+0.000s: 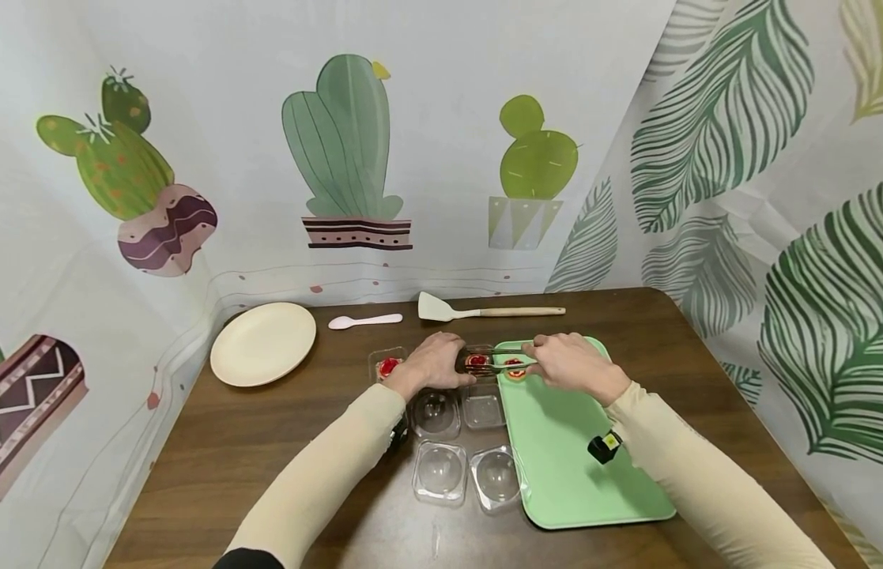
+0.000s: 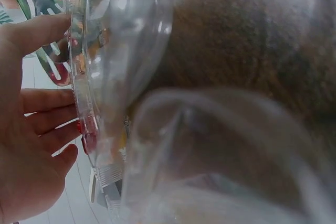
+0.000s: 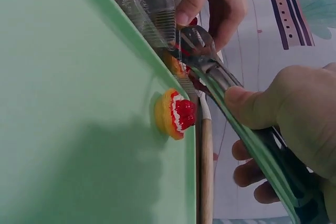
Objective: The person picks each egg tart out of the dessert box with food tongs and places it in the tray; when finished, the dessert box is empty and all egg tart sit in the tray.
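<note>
My right hand (image 1: pixel 572 363) grips metal tongs (image 3: pixel 223 77), their ends reaching left over a fruit tart (image 1: pixel 478 360) in a clear plastic container at the tray's far left corner. Whether the tongs pinch that tart is hard to see. My left hand (image 1: pixel 435 362) is beside this container, thumb and fingers apart, fingertips at the clear plastic (image 2: pixel 113 40). Another red-topped tart (image 3: pixel 176 114) sits on the green tray (image 1: pixel 576 466), just under the tongs in the head view. A third tart (image 1: pixel 388 366) lies in a container left of my left hand.
Several clear domed containers (image 1: pixel 439 472) stand open on the brown table (image 1: pixel 270 466) left of the tray. Behind lie a cream plate (image 1: pixel 263 344), a pale spoon (image 1: pixel 365 321) and a spatula with a wooden handle (image 1: pixel 522 311). A patterned cloth (image 1: pixel 441 158) hangs behind the table.
</note>
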Tool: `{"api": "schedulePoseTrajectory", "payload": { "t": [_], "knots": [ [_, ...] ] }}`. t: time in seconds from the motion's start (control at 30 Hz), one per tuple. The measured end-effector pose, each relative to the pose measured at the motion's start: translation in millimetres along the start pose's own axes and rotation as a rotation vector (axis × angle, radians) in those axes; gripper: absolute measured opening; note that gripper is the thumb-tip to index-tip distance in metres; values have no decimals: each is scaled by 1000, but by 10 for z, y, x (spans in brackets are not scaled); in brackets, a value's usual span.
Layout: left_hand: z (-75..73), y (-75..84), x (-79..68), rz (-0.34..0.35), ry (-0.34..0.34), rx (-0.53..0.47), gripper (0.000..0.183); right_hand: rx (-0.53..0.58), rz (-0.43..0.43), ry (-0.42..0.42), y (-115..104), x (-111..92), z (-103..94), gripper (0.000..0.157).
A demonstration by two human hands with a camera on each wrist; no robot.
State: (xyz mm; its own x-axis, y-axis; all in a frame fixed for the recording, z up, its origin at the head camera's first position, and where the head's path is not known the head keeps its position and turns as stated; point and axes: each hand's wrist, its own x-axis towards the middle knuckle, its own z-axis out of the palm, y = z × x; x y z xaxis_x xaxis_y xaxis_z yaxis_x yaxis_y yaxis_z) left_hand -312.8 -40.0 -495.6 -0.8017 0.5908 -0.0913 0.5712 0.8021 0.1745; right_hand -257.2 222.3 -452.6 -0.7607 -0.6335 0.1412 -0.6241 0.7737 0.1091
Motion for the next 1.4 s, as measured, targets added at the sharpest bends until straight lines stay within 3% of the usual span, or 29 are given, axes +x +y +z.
{"api": "schedulePoseTrajectory", "payload": {
  "t": [0.27,0.57,0.87,1.4],
  "knots": [
    [11,-11,6,-21,-12,-16,79,13,13,54,7,-30,0,23],
    [14,-4,14,-8,1,-17,75,-53,4,38,-1,-59,6,33],
    [20,-17,27,-6,3,2,75,-50,3,56,-8,-57,-1,19],
    [0,-9,26,12,8,-2,73,-42,-31,146,61,-168,42,30]
  ]
}}
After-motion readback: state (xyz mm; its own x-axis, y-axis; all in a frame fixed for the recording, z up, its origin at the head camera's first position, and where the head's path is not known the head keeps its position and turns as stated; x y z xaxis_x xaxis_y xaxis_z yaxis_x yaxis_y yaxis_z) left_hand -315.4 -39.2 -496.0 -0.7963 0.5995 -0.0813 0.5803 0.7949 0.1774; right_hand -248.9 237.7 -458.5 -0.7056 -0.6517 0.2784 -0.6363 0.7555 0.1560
